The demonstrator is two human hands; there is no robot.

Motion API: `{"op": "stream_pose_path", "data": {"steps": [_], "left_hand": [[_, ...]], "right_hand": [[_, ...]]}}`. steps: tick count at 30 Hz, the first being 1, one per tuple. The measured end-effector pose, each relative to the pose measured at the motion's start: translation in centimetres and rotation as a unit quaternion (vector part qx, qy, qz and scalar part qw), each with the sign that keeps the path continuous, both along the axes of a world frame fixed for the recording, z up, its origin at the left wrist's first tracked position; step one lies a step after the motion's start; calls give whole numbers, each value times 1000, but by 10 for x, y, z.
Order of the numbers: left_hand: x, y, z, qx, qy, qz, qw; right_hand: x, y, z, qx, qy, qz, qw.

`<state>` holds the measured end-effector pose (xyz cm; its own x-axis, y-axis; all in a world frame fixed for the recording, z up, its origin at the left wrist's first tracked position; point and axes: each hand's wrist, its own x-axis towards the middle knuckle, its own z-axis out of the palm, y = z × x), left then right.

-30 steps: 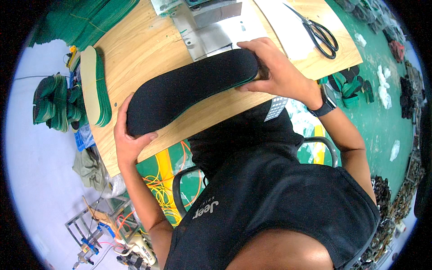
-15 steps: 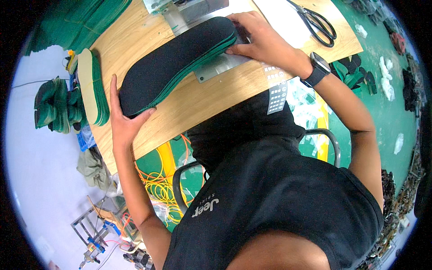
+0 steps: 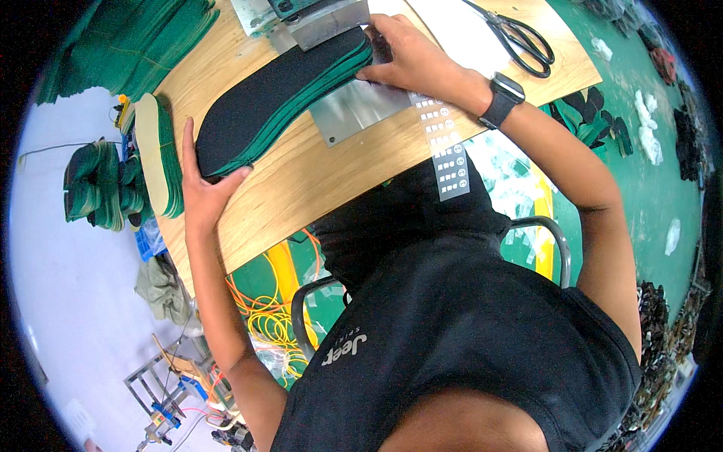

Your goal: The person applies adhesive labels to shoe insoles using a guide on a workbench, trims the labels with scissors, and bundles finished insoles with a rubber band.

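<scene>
Green floor is showing around the wooden table [image 3: 301,196]. On it, a stack of black and green insoles [image 3: 282,98] is lying slantwise, its far end now under the metal machine plate [image 3: 331,19] at the far edge (earlier it was lifted nearer to the body). The left hand [image 3: 202,188] is pressing its spread fingers against the near end; the right hand [image 3: 410,60] is gripping the far end with bent fingers. Black scissors [image 3: 520,38] are resting near the far right corner.
</scene>
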<state>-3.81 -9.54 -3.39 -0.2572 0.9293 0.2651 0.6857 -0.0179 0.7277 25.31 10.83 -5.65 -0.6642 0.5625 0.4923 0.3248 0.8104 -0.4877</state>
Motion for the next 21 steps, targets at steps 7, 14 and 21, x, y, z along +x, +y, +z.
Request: {"op": "stream_pose_path", "data": {"steps": [7, 14, 21], "left_hand": [[-9, 11, 2, -6, 80, 23, 997], [-19, 23, 0, 8, 59, 1, 998], [-17, 20, 0, 10, 78, -5, 997]], "right_hand": [[-2, 5, 6, 18, 17, 4, 1000], [-6, 1, 20, -43, 30, -21, 998], [-5, -6, 12, -1, -21, -51, 998]]}}
